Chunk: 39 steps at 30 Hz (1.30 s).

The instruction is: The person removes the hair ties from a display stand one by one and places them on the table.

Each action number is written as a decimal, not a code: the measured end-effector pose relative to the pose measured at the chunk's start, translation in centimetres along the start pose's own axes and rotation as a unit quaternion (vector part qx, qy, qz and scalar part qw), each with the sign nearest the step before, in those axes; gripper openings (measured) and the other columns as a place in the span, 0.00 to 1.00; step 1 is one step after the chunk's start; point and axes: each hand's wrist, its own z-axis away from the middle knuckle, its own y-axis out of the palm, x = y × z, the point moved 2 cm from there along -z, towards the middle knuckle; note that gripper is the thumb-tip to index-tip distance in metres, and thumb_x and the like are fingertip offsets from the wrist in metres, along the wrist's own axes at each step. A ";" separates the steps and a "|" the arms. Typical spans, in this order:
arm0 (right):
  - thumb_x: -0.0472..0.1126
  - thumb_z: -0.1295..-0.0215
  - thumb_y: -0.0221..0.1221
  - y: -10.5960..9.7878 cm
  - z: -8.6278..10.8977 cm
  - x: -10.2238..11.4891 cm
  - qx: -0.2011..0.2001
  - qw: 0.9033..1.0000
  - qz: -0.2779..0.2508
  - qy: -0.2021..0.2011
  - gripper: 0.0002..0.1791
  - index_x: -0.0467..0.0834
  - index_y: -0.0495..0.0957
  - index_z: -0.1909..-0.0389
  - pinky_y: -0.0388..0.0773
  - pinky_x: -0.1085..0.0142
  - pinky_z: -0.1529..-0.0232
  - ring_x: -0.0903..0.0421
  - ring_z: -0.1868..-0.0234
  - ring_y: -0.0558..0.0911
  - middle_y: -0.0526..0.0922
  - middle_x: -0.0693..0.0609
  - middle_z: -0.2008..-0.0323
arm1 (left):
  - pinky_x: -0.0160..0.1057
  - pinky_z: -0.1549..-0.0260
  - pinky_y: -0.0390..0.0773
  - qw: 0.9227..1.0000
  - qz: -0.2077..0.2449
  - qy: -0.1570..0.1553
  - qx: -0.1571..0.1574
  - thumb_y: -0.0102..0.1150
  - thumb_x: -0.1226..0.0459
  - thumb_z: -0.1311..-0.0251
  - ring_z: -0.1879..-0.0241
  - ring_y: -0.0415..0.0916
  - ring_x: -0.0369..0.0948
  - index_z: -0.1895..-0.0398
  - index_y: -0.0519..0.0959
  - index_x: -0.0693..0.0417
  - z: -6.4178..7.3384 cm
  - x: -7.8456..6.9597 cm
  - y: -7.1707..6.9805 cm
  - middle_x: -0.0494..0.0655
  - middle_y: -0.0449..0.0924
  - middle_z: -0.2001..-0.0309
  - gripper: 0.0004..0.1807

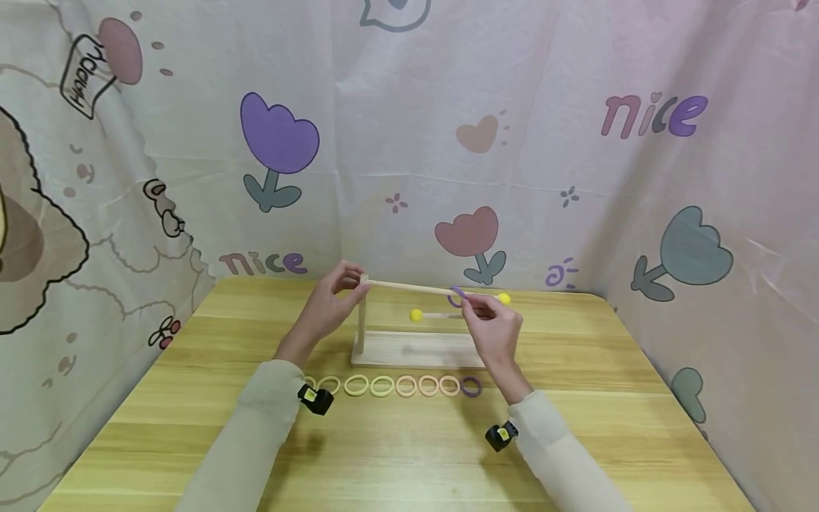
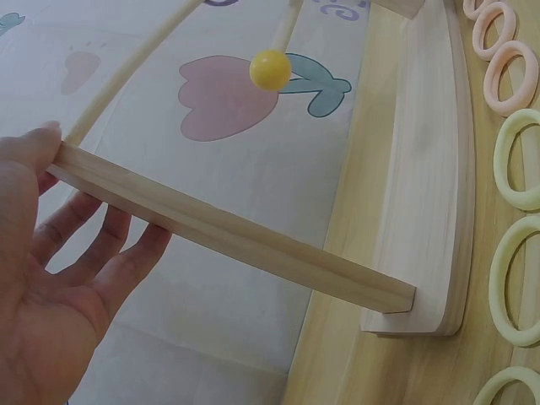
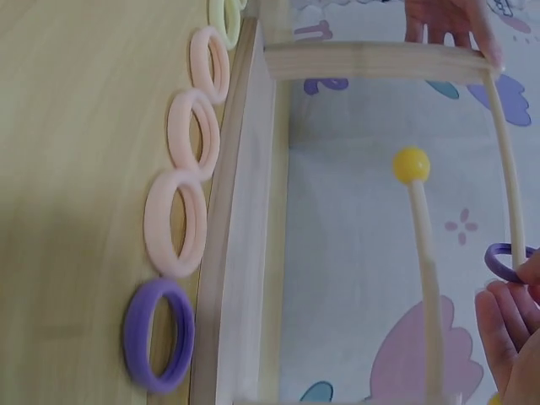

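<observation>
My left hand [image 1: 328,304] grips the top of the upright wooden post [image 2: 236,226], thumb at the end where the upper dowel [image 1: 409,286] joins and fingers against its side. With the fingertips of my right hand [image 1: 495,328] I pinch a purple hair tie [image 3: 492,260], which loops around the upper dowel toward its right part. Beyond that hand, a yellow ball [image 1: 504,299] caps the dowel's end. A lower dowel [image 3: 428,287] with its own yellow ball [image 3: 411,164] points left, below the upper one. Both dowels belong to a rack on a flat wooden base [image 1: 409,350].
In front of the base lies a row of hair ties: a second purple one [image 3: 135,337] at the right end, several peach ones [image 3: 154,224], then yellow-green ones [image 2: 499,278] toward my left sleeve. The wooden table [image 1: 409,455] meets a printed cloth [image 1: 384,128] behind.
</observation>
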 end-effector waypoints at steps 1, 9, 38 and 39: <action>0.19 0.47 0.67 -0.2 -0.1 -0.1 -0.002 1.000 0.003 0.000 0.04 0.24 0.86 0.69 0.78 0.83 0.73 0.66 0.78 0.83 0.87 0.29 0.73 | 0.55 0.42 0.80 1.000 0.000 0.000 0.000 0.59 0.54 0.26 0.40 0.79 0.55 0.43 0.73 0.52 0.0 0.0 0.0 0.54 0.80 0.48 0.16; 0.19 0.46 0.67 -1.5 -0.3 -0.9 -0.011 1.000 0.007 0.007 0.04 0.24 0.85 0.68 0.78 0.83 0.73 0.71 0.78 0.82 0.86 0.28 0.73 | 0.57 0.40 0.79 1.000 0.002 -0.001 0.002 0.59 0.54 0.26 0.38 0.78 0.55 0.42 0.73 0.54 0.0 0.1 0.0 0.54 0.80 0.47 0.19; 0.21 0.44 0.68 -4.8 -0.6 -2.5 -0.033 0.999 0.031 0.029 0.05 0.23 0.85 0.66 0.78 0.84 0.71 0.77 0.75 0.81 0.87 0.27 0.69 | 0.56 0.39 0.79 1.000 0.000 0.001 0.000 0.59 0.54 0.26 0.39 0.79 0.54 0.45 0.73 0.49 -0.1 0.1 0.0 0.53 0.80 0.48 0.15; 0.20 0.44 0.68 -4.9 -0.6 -2.6 -0.035 0.999 0.031 0.028 0.05 0.23 0.85 0.66 0.78 0.84 0.71 0.77 0.75 0.81 0.87 0.26 0.69 | 0.56 0.39 0.78 1.000 0.000 0.001 0.000 0.59 0.54 0.26 0.39 0.79 0.54 0.45 0.73 0.49 -0.1 0.1 0.0 0.53 0.80 0.48 0.14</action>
